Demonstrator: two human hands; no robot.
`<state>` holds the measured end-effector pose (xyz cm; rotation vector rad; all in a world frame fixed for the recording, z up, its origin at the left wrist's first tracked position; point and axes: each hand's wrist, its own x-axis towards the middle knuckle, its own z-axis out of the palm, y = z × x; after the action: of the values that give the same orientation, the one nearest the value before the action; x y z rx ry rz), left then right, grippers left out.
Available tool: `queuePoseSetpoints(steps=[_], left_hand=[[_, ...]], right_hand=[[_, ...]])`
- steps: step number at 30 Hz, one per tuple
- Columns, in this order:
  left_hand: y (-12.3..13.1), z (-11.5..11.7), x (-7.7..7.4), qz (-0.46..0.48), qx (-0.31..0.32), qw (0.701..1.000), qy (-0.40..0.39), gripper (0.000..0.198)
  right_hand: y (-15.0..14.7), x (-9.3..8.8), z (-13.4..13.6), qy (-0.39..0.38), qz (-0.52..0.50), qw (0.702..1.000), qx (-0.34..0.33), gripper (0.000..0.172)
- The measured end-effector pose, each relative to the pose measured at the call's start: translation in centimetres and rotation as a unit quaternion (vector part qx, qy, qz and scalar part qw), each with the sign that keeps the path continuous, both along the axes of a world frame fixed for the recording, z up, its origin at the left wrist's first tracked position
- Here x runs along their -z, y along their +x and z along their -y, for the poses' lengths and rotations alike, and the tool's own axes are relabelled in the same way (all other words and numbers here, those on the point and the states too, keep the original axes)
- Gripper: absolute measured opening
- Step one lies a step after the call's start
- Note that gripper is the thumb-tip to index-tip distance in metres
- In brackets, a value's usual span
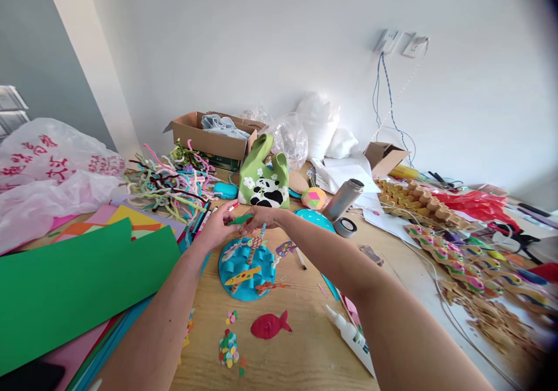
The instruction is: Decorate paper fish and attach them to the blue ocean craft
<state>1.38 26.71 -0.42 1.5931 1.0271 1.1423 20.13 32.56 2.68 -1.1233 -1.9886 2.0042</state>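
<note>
Over the back edge of a round blue paper base (247,293), my left hand (217,226) and my right hand (265,219) both pinch a small green paper piece (239,220). Just behind my left fingers is a red-and-white marker (234,206); whether they touch it is unclear. Curled blue strips cover the base, and on it stand a yellow spotted paper fish (243,276), an orange paper figure (269,287) and a striped stick, partly behind my right hand. Nearer me, a red paper fish (267,326) lies flat beside several coloured paper dots (229,349).
Green paper sheets (87,289) cover the left side. Pipe cleaners (174,179), a panda bag (264,185) and an open cardboard box (213,138) sit behind. To the right are a metal flask (344,200), a glue bottle (351,336) and painted egg cartons (453,257).
</note>
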Motion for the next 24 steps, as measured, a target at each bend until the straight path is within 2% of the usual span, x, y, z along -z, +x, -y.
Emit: queuePoseSetpoints(steps=[3, 6, 10, 15, 17, 20, 24], left_hand=[[0.1, -0.1, 0.2, -0.005, 0.004, 1.0, 0.003, 0.077], [0.2, 0.0, -0.1, -0.028, -0.005, 1.0, 0.008, 0.077], [0.5, 0.4, -0.9, -0.053, -0.017, 0.998, 0.017, 0.073], [0.7, 0.6, -1.1, -0.049, -0.037, 0.998, 0.009, 0.078], [0.8, 0.5, -0.9, -0.047, -0.039, 0.998, 0.003, 0.08], [1.0, 0.4, -0.5, -0.041, -0.039, 0.998, 0.008, 0.082], [1.1, 0.4, -0.4, -0.035, -0.04, 0.998, 0.023, 0.085]], right_hand=[[0.3, -0.4, 0.0, 0.012, 0.017, 1.0, -0.004, 0.037], [0.7, -1.0, -0.1, 0.036, 0.037, 0.999, 0.003, 0.03], [1.3, -2.2, 0.0, 0.1, 0.042, 0.993, 0.049, 0.018], [1.2, -4.7, 0.3, 0.199, 0.003, 0.974, 0.105, 0.018], [0.8, -5.5, 0.7, 0.244, -0.008, 0.966, 0.089, 0.018], [0.2, -6.3, 1.4, 0.302, 0.002, 0.953, 0.015, 0.02], [-0.8, -6.6, 2.4, 0.402, 0.043, 0.911, -0.075, 0.019]])
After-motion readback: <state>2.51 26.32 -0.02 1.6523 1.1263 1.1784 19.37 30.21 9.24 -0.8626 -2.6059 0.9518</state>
